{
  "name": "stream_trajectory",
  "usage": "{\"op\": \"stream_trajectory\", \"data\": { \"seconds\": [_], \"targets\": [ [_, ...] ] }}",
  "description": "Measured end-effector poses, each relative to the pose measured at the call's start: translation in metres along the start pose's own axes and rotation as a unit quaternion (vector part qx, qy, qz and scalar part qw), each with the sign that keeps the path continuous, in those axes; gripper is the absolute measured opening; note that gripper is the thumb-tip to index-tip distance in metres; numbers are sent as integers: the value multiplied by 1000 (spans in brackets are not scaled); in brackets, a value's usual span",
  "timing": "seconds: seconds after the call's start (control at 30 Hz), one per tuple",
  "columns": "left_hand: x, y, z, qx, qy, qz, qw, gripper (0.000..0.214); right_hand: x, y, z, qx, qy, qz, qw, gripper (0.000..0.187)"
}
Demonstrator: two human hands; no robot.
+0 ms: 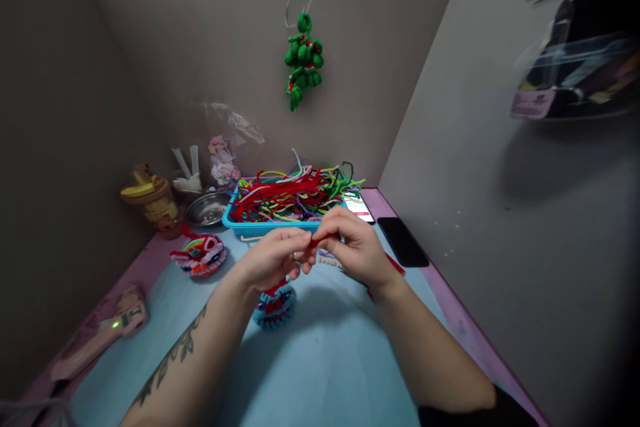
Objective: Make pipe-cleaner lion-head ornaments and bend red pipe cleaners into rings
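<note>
Above the middle of the table, a small red pipe cleaner piece (315,242) is pinched between my two hands and mostly hidden by the fingers. My left hand (275,255) grips it with thumb and fingertips. From the other side, my right hand (356,247) closes its curled fingers on it. Just below my left hand sits a blue and red fuzzy ornament (274,307), partly covered by the wrist. Some red strips (395,264) lie on the table behind my right wrist.
A blue tray (233,225) heaped with coloured pipe cleaners (300,193) stands behind my hands. Leftward are a red and pink fuzzy ornament (200,255), a metal bowl (207,210), a cup (159,207) and a pink glue gun (107,333). At right lies a dark phone (403,241). A green ornament (303,60) hangs above.
</note>
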State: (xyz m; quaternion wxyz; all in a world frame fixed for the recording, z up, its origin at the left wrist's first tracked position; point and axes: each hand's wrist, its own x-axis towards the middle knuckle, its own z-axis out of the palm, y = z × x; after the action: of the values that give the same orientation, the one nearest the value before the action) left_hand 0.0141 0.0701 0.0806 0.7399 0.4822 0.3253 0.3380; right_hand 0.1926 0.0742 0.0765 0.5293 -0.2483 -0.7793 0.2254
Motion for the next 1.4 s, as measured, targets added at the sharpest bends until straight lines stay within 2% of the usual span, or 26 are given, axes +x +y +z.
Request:
{"op": "stream_trajectory", "data": {
  "seconds": [0.17,0.27,0.43,0.6,0.67,0.8,0.93,1.03,1.1,1.13,1.2,1.3,1.4],
  "targets": [
    [-1,0,9,-30,2,-9,1000,26,1,-3,-3,-20,-14,-28,999,14],
    [-1,0,15,-70,2,-37,997,24,1,-4,-3,-20,-4,-39,999,15],
    [0,-1,18,-156,-28,-77,984,22,0,-3,-5,-25,-6,-48,998,17],
    [0,-2,20,-218,-30,-103,970,21,1,-3,-6,-15,-19,-69,997,17],
    [0,-2,21,-224,-7,-87,971,21,2,-3,-7,-15,-20,-61,998,17],
    [-1,-2,22,-179,57,-9,982,23,2,-2,-7,-13,2,-16,1000,19],
    [-1,-4,20,-81,56,45,994,25,2,-2,-7,-25,18,-12,999,12],
    [0,-6,19,16,91,111,990,25,2,-2,-6,-37,38,-14,998,12],
    [0,-7,17,113,142,178,967,24,3,-2,-5,-45,66,-13,997,12],
    [-1,-6,16,175,171,219,945,25,3,-3,-5,-48,78,-12,996,12],
    [-3,-4,15,308,220,305,874,28,3,-3,-4,-49,91,-11,995,11],
    [-6,-3,12,458,237,415,750,21,3,-5,-2,-34,93,-16,995,11],
    [-8,-4,10,520,241,464,676,18,2,-6,1,-28,92,-10,995,11]
  ]
}}
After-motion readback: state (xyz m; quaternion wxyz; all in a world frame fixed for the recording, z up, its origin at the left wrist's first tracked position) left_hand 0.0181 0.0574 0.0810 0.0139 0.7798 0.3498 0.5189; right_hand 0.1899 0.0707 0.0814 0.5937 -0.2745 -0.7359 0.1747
